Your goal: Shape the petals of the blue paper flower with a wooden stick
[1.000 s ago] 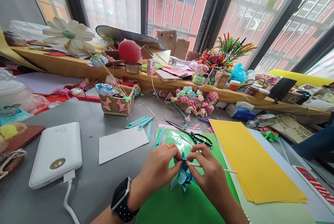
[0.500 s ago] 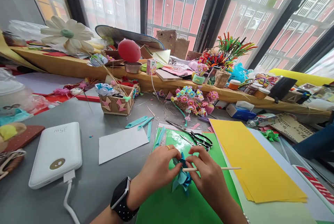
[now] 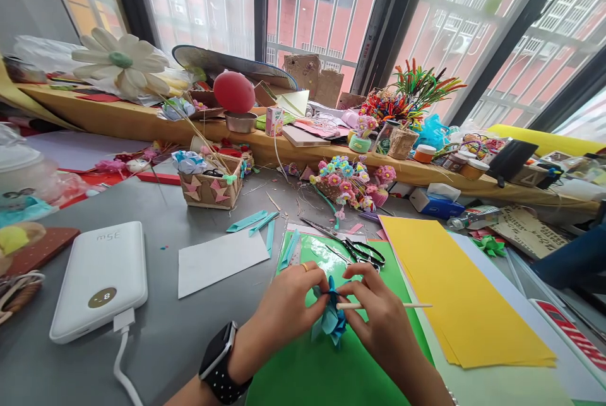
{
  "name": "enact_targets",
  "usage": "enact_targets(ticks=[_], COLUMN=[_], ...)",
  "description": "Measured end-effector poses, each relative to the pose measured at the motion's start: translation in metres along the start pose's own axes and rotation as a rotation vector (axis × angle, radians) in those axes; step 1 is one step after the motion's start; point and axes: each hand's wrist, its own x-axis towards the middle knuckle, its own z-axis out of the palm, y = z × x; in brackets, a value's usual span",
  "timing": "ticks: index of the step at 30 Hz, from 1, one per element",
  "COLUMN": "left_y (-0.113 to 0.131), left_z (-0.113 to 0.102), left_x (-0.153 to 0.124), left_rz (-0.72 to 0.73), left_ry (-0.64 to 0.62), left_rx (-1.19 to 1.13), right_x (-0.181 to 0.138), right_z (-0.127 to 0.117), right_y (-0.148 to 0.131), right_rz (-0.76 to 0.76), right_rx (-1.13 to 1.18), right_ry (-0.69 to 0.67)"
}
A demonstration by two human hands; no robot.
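The left hand (image 3: 294,300) is covering part of the folded blue paper (image 3: 328,322); the right hand (image 3: 379,312) is hiding a middle length of the stick (image 3: 418,305). The view's lower border is cropping the green sheet (image 3: 288,368) and the white cable (image 3: 119,362). Writing on the cardboard (image 3: 528,232) is appearing too small for me to read.

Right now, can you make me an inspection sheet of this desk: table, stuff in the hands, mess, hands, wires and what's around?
Surface: grey desk, with a green sheet under the hands.
Things in hand: folded blue paper and a thin pale stick.
Clutter: black-handled scissors, yellow paper, white card, loose blue strips.
Hands: left hand pinches the blue paper; right hand holds the stick close to it.
Cables: white cable plugged into a white power bank.
Surroundings: crowded ledge, large white flower, barred windows.
Spilled liquid: nothing seen.
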Motion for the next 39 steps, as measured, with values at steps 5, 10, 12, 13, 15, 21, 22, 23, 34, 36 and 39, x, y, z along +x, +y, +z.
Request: enact_targets(ticks=[5, 10, 12, 13, 15, 21, 22, 23, 34, 36, 39], left_y=[-0.001, -0.007, -0.009, -0.009, -0.010, -0.012, -0.012, -0.012, -0.005, -0.004, -0.003], left_z=[0.000, -0.010, -0.012, -0.013, -0.012, -0.010, -0.010, -0.011, -0.011, -0.010, -0.009], left_x=[0.000, 0.003, 0.006, 0.007, 0.008, 0.007, 0.007, 0.008, 0.008, 0.007, 0.006], left_rz=[0.004, -0.013, -0.084, -0.123, -0.206, -0.331, -0.323, -0.313, -0.256, -0.246, -0.230], left_ry=[0.018, -0.017, -0.030, -0.042, -0.069, -0.176, -0.183, -0.180, -0.157, -0.154, -0.137], left_rx=[-0.041, -0.367, -0.607, -0.711, -0.895, -1.108, -1.116, -1.123, -1.081, -1.064, -1.051], right_x=[-0.001, -0.001, -0.001, -0.001, -0.001, 0.001, 0.002, 0.002, 0.003, 0.002, 0.000], right_z=[0.005, 0.001, -0.001, -0.002, -0.003, -0.006, -0.006, -0.007, -0.012, -0.010, -0.009], right_y=[0.000, 0.001, 0.000, -0.001, -0.002, -0.007, -0.007, -0.008, -0.013, -0.014, -0.016], right_rz=[-0.042, 0.013, 0.056, 0.073, 0.091, 0.087, 0.083, 0.076, -0.134, -0.174, -0.227], right_rx=[-0.038, 0.082, 0.155, 0.187, 0.244, 0.324, 0.321, 0.313, 0.198, 0.167, 0.088], right_ry=[0.059, 0.077, 0.093, 0.098, 0.107, 0.130, 0.134, 0.140, 0.260, 0.310, 0.367])
